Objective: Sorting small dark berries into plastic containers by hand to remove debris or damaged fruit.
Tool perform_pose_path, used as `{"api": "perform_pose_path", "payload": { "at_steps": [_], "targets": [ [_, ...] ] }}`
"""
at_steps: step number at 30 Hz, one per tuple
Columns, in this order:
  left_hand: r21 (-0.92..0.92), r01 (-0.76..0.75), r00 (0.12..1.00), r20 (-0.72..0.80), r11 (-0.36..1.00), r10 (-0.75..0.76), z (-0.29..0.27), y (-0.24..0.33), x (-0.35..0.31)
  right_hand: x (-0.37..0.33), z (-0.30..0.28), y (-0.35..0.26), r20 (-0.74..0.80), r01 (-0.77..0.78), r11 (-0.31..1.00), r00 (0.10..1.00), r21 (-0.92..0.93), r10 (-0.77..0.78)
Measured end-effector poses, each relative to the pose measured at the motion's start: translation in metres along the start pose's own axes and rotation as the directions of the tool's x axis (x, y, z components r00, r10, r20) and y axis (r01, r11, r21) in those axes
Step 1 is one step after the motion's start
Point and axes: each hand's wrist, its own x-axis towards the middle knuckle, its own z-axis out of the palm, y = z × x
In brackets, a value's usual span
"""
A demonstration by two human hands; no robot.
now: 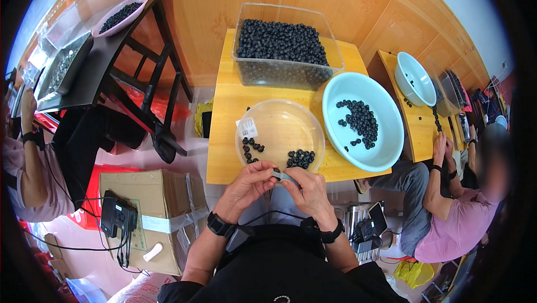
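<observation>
My left hand (249,184) and my right hand (309,190) meet in front of my body, at the near edge of the table. Both are closed, fingertips almost touching. Between the left thumb and forefinger is a small black round part (276,172). A small grey piece (286,177) shows at the right fingertips; its exact kind is hidden by the fingers. Just beyond my hands stands a clear round tub (279,114), holding two loose groups of black ring-shaped parts (301,159). To its right, a light-blue basin (391,141) holds more small black parts (361,123).
A clear rectangular bin (279,74) heaped with black parts stands at the back of the wooden table (224,135). A cardboard box (162,191) with a black device on it is at left. People sit at the tables on both sides; the right one bears another blue basin (415,79).
</observation>
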Motion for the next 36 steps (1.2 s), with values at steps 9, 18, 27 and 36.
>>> {"api": "perform_pose_path", "payload": {
  "at_steps": [9, 18, 27, 36],
  "targets": [
    [-0.021, 0.042, 0.996, 0.081, 0.999, -0.040, 0.016, 0.004, -0.018, -0.004, -0.017, 0.029, -0.121, -0.154, 0.988, 0.981, -0.031, 0.149],
    [-0.067, 0.011, 0.999, -0.046, 0.998, -0.014, 0.008, 0.000, -0.008, 0.005, -0.008, 0.007, 0.041, -0.142, 0.954, 0.990, 0.265, 0.135],
    [0.075, 0.094, 0.995, 0.011, 0.993, -0.095, -0.003, -0.006, -0.007, -0.001, 0.002, 0.005, 0.261, -0.373, 0.697, 0.928, 0.613, 0.266],
    [0.174, 0.131, 0.991, -0.033, 0.976, -0.127, 0.007, -0.005, -0.004, -0.005, -0.014, 0.006, 0.236, -0.323, 0.799, 0.944, 0.507, 0.232]
  ]
}}
